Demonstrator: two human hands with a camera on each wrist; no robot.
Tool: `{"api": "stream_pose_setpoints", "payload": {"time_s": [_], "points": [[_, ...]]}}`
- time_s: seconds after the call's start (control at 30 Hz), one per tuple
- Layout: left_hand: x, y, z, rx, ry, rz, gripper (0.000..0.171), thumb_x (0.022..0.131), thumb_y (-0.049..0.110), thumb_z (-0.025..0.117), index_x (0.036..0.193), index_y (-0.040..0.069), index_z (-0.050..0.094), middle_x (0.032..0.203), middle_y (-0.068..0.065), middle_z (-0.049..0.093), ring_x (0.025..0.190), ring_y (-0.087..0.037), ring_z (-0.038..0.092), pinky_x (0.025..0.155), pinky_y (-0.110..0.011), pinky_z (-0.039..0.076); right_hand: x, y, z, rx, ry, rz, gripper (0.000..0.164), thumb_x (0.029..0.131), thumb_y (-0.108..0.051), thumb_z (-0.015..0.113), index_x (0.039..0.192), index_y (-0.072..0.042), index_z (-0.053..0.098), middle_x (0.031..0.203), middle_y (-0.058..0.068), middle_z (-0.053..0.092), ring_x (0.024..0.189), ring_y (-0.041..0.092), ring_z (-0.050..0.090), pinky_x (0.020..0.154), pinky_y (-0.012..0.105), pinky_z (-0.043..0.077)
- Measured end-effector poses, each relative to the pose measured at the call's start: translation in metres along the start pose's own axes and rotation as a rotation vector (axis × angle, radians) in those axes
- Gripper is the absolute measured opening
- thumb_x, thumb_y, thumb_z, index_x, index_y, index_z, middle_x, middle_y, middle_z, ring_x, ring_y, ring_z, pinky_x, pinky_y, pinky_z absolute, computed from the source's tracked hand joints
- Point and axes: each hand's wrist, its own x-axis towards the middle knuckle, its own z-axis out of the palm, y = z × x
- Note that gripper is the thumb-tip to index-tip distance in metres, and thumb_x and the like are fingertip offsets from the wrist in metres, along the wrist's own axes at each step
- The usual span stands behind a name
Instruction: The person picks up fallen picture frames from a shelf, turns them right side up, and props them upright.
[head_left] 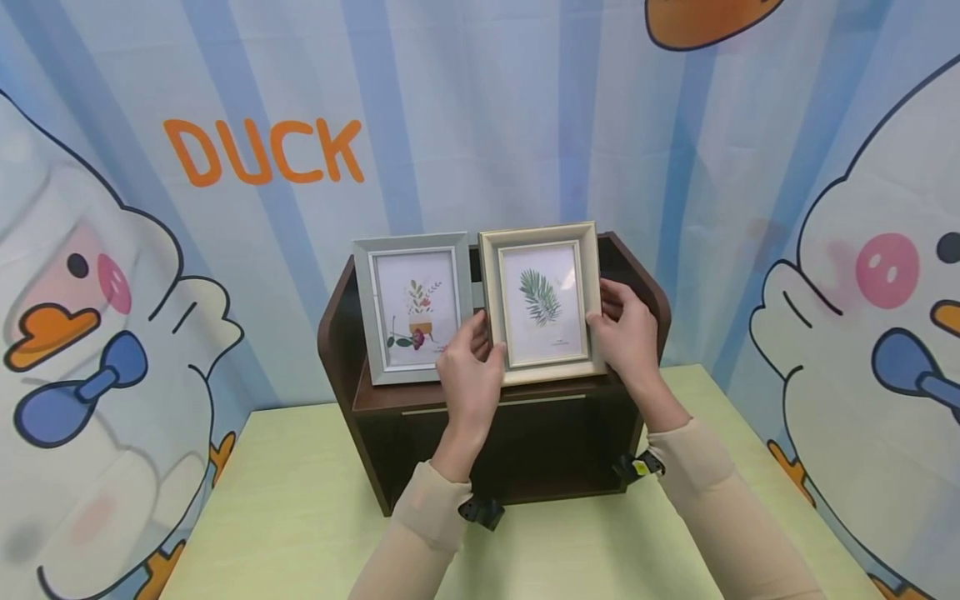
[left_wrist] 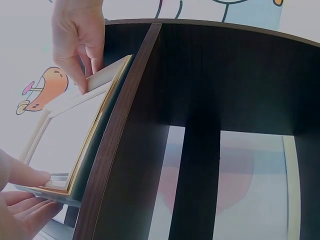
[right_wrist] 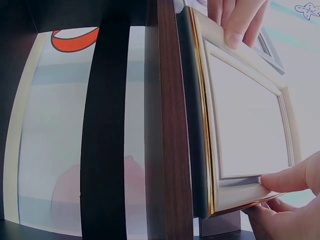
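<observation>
A cream and gold picture frame point(head_left: 491, 250) with a green leaf print stands on the upper shelf of a dark brown wooden rack point(head_left: 517, 388). My left hand point(head_left: 472, 375) pinches its left side, thumb on the front face and fingers behind the edge. On the opposite side my right hand point(head_left: 626, 333) grips the frame in the same way. Both wrist views show the thumbs on the cream border, the left wrist view with my left hand point(left_wrist: 25, 195) near, the right wrist view with my right hand point(right_wrist: 295, 190) near.
To the left on the same shelf leans a grey-blue picture frame point(head_left: 363, 308) with a potted plant print. The rack stands on a pale green table point(head_left: 277, 483). Behind it hangs a blue striped curtain point(head_left: 495, 108) printed with ducks.
</observation>
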Motion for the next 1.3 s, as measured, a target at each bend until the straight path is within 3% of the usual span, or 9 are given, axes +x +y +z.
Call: {"api": "stream_pose_setpoints", "payload": {"time_s": [0.5,1.3], "points": [[0.002,-0.003,0.002,0.014,0.018,0.046,0.042,0.08,-0.004,0.07,0.121,-0.003,0.061,0.109,-0.02,0.068,0.097,-0.025,0.069,0.079,-0.028,0.057,-0.003,0.0,0.0,0.085,0.02,-0.03,0.045,0.092,-0.006,0.059,0.136,-0.004,0.049,0.131,0.018,0.056,0.119,0.03,0.056,0.099,0.038,0.048],[0.005,-0.004,0.004,0.07,0.058,0.162,0.035,0.083,-0.001,0.068,0.118,-0.005,0.063,0.107,-0.02,0.069,0.095,-0.024,0.069,0.078,-0.027,0.057,-0.01,0.005,0.012,0.195,0.145,-0.15,0.043,0.092,-0.004,0.058,0.134,-0.004,0.05,0.127,0.017,0.057,0.118,0.027,0.057,0.099,0.038,0.048]]}}
